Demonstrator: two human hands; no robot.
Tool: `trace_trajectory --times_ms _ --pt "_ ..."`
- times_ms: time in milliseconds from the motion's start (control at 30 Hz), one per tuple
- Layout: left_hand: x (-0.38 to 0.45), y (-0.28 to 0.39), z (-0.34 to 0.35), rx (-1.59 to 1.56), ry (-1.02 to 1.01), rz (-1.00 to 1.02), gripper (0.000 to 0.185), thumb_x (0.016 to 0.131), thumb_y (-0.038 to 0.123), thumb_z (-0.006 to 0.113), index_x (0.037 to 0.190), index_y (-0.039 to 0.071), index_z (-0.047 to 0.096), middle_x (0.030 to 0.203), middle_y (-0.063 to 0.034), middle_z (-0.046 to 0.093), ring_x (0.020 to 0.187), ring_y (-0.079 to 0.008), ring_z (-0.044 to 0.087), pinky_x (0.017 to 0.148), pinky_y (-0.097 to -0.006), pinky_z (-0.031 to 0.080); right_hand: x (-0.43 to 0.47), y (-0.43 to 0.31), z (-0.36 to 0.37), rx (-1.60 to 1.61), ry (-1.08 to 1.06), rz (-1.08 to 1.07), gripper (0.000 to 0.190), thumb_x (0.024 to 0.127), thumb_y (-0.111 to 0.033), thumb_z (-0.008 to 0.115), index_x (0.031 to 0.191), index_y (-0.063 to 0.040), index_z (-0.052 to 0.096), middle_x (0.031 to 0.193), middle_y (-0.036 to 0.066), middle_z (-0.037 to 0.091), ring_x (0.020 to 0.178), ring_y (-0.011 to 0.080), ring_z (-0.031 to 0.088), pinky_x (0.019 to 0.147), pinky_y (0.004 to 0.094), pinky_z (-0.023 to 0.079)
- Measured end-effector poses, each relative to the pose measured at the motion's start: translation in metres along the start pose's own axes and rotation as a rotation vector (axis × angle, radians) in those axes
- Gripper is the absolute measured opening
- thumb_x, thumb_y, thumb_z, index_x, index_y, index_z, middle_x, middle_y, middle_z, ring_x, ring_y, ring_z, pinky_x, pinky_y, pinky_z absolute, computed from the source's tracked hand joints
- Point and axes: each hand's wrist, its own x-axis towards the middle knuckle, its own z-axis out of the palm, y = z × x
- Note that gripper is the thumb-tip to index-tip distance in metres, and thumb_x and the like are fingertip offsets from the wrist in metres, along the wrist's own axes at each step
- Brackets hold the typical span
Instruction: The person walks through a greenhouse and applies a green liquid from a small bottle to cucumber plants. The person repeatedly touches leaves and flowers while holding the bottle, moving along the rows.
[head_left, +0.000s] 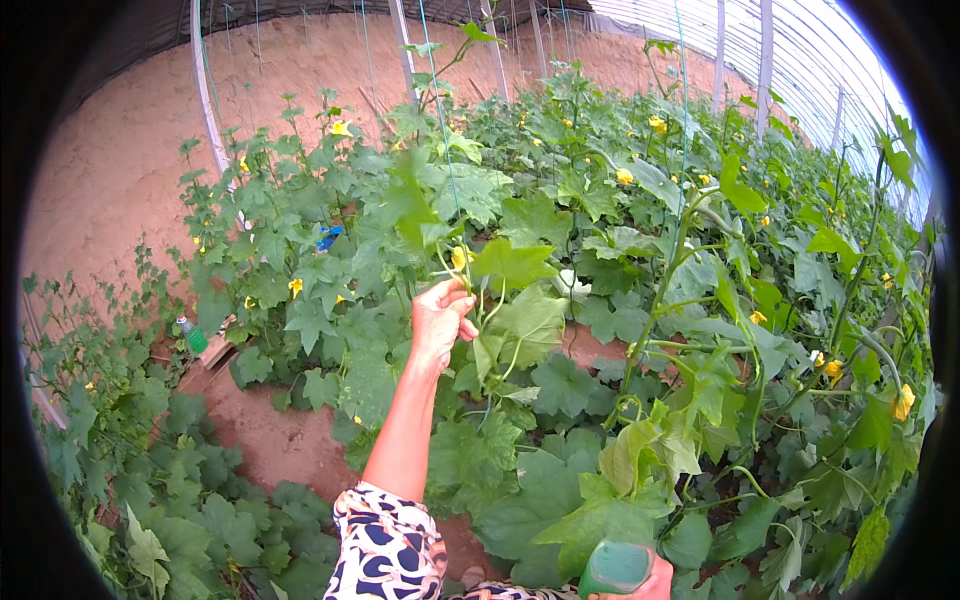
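Observation:
My left hand (442, 319), arm stretched forward, pinches a thin green vine stem (469, 279) beside a yellow flower (460, 258). Broad leaves (517, 259) of that vine hang just right of my fingers. A turquoise string (448, 157) runs up from the vine above my hand. At the bottom edge, my right hand (654, 581) is wrapped around a green translucent container (616, 568), probably a bottle, partly cut off by the frame. A large leaf (600, 517) lies right above the container.
Dense gourd-like vines with yellow flowers (904, 403) fill the right side. A bottle of green liquid (195, 335) stands at left by the bare soil path (277, 435). Pale posts (210, 105) and hanging strings rise before an earthen wall (112, 180). Something blue (328, 238) shows among leaves.

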Motion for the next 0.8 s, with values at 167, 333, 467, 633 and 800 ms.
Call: trace_trajectory --times_ms 167,333,467,633,800 --pt "-0.017 -0.025 -0.007 0.031 0.147 0.101 0.045 0.083 -0.004 0.053 0.127 -0.005 0.044 0.116 -0.0207 0.055 0.053 -0.0178 0.061 0.044 -0.0256 0.048 -0.003 -0.01 -0.005 0.07 -0.023 0.027 0.054 0.053 -0.016 0.083 0.1 -0.001 0.061 0.09 0.009 0.067 0.08 0.0172 0.063 0.076 0.0318 0.051" --pt "-0.069 -0.097 -0.04 -0.023 0.241 0.015 0.026 0.084 -0.005 0.05 0.109 -0.004 0.055 0.09 -0.0118 0.062 0.049 -0.0155 0.059 0.042 -0.0246 0.045 0.002 -0.014 -0.003 0.111 -0.042 0.104 0.054 0.052 -0.016 0.083 0.099 0.0 0.061 0.091 0.009 0.066 0.081 0.0184 0.063 0.076 0.0327 0.051" --pt "-0.127 -0.169 -0.063 -0.032 0.319 -0.213 0.021 0.081 -0.005 0.051 0.1 -0.003 0.06 0.082 -0.0091 0.063 0.047 -0.0138 0.058 0.039 -0.0247 0.043 0.01 -0.017 0.004 0.201 -0.107 0.192 0.061 0.05 -0.014 0.084 0.104 0.001 0.058 0.096 0.011 0.065 0.087 0.0203 0.062 0.079 0.0344 0.051" --pt "-0.202 -0.238 -0.08 0.1 0.282 -0.503 0.019 0.081 -0.004 0.051 0.095 -0.002 0.063 0.079 -0.0097 0.064 0.048 -0.0141 0.059 0.042 -0.0276 0.047 0.033 -0.023 0.023 0.147 -0.224 0.216 0.073 0.051 -0.015 0.084 0.114 0.002 0.051 0.105 0.013 0.062 0.095 0.0231 0.061 0.083 0.0375 0.05" --pt "-0.257 -0.256 -0.119 0.296 0.107 -0.723 0.018 0.077 -0.002 0.053 0.091 -0.002 0.065 0.079 -0.0106 0.066 0.053 -0.0158 0.062 0.047 -0.0296 0.05 0.082 -0.028 0.071 0.4 -0.352 -0.148 0.056 0.049 -0.021 0.089 0.088 0.004 0.057 0.091 0.019 0.061 0.089 0.0303 0.059 0.084 0.0444 0.046"
